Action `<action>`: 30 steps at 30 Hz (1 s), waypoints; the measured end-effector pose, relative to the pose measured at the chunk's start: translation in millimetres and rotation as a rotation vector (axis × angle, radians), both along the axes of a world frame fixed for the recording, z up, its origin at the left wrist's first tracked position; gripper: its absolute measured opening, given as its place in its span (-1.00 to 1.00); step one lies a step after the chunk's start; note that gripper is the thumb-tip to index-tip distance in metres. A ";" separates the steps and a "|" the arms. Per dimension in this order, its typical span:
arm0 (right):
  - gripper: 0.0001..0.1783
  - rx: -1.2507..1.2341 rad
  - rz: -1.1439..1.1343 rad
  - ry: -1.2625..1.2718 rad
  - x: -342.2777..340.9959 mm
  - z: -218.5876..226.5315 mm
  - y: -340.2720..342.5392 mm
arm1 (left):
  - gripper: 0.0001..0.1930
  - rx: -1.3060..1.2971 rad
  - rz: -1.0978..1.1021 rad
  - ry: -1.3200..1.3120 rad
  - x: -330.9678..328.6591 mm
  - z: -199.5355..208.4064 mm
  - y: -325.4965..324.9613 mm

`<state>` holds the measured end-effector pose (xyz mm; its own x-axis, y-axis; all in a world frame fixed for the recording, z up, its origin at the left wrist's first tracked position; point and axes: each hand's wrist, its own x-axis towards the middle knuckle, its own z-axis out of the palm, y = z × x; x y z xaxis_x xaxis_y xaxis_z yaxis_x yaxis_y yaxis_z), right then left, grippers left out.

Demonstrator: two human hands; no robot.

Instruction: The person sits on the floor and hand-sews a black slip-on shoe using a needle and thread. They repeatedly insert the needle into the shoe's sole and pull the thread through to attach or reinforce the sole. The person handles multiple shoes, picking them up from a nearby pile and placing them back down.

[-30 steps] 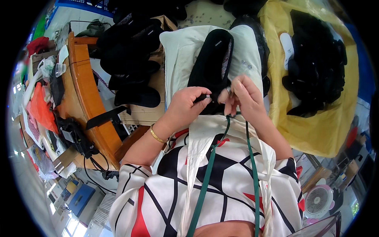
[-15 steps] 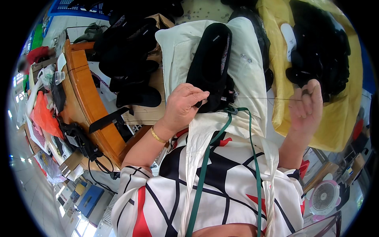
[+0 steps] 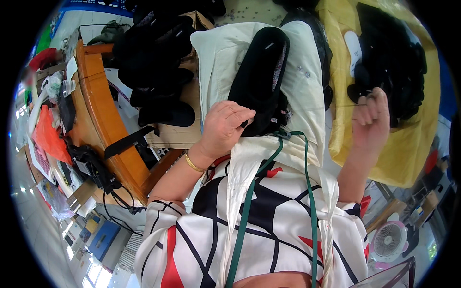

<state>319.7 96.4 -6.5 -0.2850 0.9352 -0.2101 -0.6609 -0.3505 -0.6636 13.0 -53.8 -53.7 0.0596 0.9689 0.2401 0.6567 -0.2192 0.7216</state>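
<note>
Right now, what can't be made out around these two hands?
Head view: which part of the black slipper the left hand grips, hidden by its own fingers.
Head view: the slipper's sole, facing down toward the white cushion.
Head view: any fine thing in the grip of the right hand, too small against the dark pile behind.
Head view: the blue crate's full shape, cut off by the top edge.

There are two hands (image 3: 223, 126) (image 3: 371, 117), one bracelet (image 3: 193, 163), one fan (image 3: 389, 241) and black slippers (image 3: 259, 77) too overlapped to count.
</note>
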 end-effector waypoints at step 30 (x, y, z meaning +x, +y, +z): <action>-0.82 0.704 0.749 -1.158 -106.8 -18.9 -59.2 | -0.70 0.317 -0.110 0.251 -8.8 -12.3 -8.5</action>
